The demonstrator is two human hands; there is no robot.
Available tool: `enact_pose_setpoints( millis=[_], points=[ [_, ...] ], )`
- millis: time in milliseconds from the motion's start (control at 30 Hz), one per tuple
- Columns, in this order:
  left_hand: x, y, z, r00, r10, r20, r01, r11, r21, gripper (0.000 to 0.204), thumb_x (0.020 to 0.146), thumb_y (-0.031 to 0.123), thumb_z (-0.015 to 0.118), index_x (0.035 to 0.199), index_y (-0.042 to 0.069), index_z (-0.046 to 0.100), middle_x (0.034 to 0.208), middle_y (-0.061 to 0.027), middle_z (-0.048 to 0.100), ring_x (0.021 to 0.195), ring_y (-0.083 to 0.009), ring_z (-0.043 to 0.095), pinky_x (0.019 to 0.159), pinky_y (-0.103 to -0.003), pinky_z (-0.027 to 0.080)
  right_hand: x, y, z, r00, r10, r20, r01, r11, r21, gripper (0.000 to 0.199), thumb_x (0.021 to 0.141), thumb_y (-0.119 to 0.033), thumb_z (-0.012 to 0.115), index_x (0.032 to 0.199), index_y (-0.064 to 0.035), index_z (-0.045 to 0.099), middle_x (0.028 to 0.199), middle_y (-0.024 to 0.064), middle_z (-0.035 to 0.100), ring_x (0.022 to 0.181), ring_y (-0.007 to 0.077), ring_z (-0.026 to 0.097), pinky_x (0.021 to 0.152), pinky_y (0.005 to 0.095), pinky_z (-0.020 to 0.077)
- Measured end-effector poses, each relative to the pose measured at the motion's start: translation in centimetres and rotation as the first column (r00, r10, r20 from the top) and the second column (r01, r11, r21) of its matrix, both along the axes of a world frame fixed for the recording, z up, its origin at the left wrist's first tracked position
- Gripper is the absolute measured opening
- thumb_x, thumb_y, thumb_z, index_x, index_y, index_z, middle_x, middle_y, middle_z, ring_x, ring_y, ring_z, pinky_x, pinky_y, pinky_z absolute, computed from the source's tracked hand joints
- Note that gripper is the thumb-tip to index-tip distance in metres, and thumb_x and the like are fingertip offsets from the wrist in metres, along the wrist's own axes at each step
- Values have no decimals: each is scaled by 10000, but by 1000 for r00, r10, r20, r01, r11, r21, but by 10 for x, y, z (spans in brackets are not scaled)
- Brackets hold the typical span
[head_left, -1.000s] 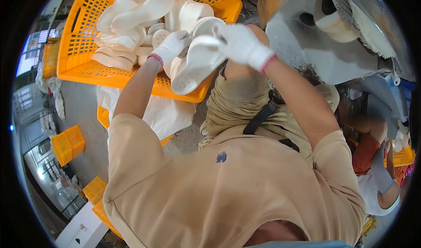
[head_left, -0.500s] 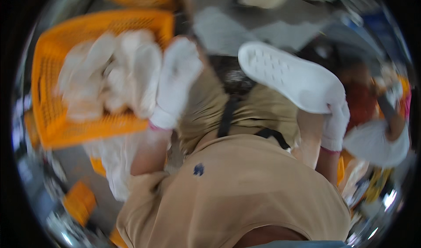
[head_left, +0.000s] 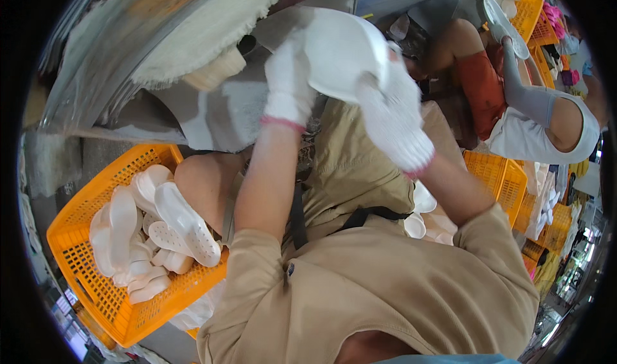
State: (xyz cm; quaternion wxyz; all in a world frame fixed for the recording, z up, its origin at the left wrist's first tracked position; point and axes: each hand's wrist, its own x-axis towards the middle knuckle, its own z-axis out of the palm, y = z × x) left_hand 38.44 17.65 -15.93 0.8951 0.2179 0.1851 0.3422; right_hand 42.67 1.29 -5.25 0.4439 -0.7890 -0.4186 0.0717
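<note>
down at the left there's an orange mesh basket (head_left: 83, 280) heaped with smooth white foam shoes (head_left: 186, 226). the gloved left hand (head_left: 287, 81) and gloved right hand (head_left: 392, 116) both have their grip closed on one white shoe (head_left: 340, 52), held up just under the fluffy buffing wheel (head_left: 212, 26) (long axis runs left-right between the hands, left one nearer the wheel). a co-worker's grey-gloved hand (head_left: 517, 84) works apart at right.

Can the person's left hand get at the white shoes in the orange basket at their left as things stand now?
Probably not at once: the left hand and the right hand both grip a white shoe. The path down to the orange basket looks open.
</note>
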Motion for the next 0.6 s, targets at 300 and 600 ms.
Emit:
enact_pose_setpoints(
  millis=[300, 600],
  points=[
    [-84, 86, -58, 479, 148, -865, 188, 946, 266, 596, 991, 375, 728, 1410, -27, 596, 1386, -143, 648, 1277, -248, 610, 1062, -393, 505, 50, 103, -66, 999, 13, -46, -14, 999, -31, 303, 932, -253, 534, 911, 30, 640, 914, 294, 693, 921, 516, 667, 861, 553, 534],
    [-163, 39, -3, 548, 305, -779, 468, 660, 588, 548, 921, 256, 789, 1358, -28, 616, 1133, -127, 722, 1031, -172, 674, 936, -308, 537, 49, 133, -47, 988, 16, -154, -47, 978, -201, 398, 920, -347, 610, 1045, 6, 744, 1038, 295, 726, 1051, 474, 686, 959, 519, 536]
  ],
)
